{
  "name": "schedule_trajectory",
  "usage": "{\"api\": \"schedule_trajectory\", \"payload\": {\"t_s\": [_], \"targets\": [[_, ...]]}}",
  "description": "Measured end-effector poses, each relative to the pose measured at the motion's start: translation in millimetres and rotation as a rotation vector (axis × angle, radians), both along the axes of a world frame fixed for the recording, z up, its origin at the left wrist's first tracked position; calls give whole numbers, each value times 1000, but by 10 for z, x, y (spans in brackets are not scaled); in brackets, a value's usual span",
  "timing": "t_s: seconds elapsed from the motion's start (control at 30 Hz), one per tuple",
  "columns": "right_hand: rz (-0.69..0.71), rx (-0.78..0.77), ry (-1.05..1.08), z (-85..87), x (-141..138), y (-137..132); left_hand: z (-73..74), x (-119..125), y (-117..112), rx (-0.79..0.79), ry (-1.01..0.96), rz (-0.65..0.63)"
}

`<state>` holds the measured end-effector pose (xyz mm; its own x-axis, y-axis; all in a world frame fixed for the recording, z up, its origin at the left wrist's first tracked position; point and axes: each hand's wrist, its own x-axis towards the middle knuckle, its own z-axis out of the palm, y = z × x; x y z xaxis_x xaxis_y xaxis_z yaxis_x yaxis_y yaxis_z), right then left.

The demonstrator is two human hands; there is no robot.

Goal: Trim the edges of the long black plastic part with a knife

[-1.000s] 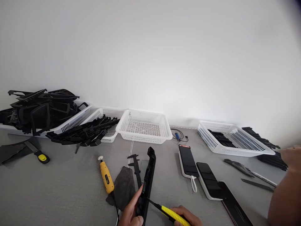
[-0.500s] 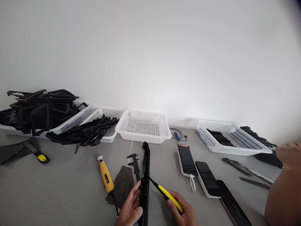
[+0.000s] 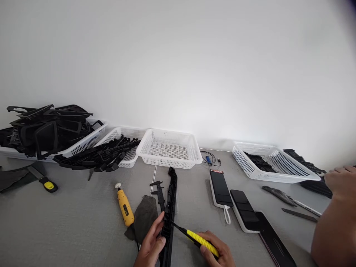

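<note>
My left hand (image 3: pixel 150 247) grips a long black plastic strip (image 3: pixel 169 207) near its lower end, and the strip points away from me over the grey table. My right hand (image 3: pixel 215 252) holds a yellow-handled knife (image 3: pixel 200 241), whose dark blade tip touches the strip's right edge just above my left thumb. A dark cloth (image 3: pixel 143 217), a black caliper (image 3: pixel 159 193) and a yellow rotary tool (image 3: pixel 125 205) lie just left of the strip.
White baskets line the wall: two with black parts (image 3: pixel 47 129) at the left, an empty basket (image 3: pixel 169 149) in the middle, a right basket (image 3: pixel 272 163). Phones and power banks (image 3: pixel 241 207) lie right of the strip. Another person's arm (image 3: pixel 333 218) reaches in at the right edge.
The strip has been lowered and turned edge-on. The knife tip moved up the strip, then back down toward my left thumb. The other person's hand drifted slightly left.
</note>
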<state>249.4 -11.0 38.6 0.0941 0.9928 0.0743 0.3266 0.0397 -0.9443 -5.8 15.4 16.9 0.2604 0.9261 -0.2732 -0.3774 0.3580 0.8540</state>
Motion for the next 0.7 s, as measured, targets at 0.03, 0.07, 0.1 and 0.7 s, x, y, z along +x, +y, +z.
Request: {"api": "schedule_trajectory", "payload": {"t_s": [0.03,0.07,0.1,0.7], "targets": [[0,-2,5,0,-2,-2,-9,3,0,6,-6,3],[-5,-3,10,2,-7,-3,-16,9,2,19,-13,7],[-14,-5,15,8,-14,-1,-21,20,5,30,-16,14],[-16,-53,-18,-27,123,-113,404,171,-72,71,83,110]]}}
